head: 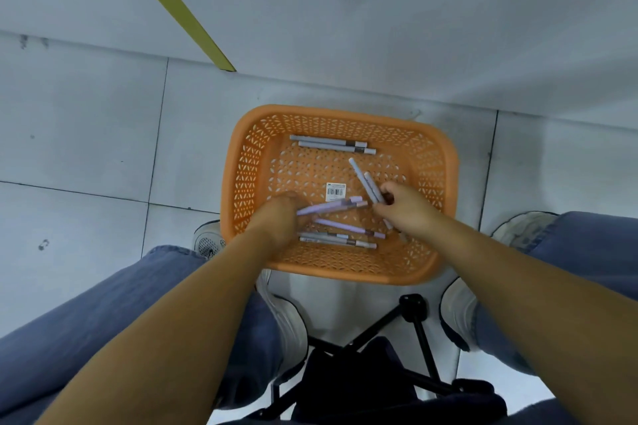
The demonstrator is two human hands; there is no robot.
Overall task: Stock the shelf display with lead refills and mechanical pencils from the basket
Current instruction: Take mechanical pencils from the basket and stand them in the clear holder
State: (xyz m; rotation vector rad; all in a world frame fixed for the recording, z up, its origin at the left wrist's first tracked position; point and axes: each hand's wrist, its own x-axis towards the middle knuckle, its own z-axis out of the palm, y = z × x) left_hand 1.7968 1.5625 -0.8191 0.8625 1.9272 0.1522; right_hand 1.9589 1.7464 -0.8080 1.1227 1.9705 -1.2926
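Left hand (280,215) and right hand (404,208) grip pencils (331,206) between basket (345,112) walls.

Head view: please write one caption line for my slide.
Left hand and right hand each hold pencils inside the orange basket.

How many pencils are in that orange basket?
9 slim pencils in the orange plastic basket: far grey pair, held grey pair in the right hand, lilac pair in the left hand, loose lilac one, near grey pair. Others may hide under that hand.
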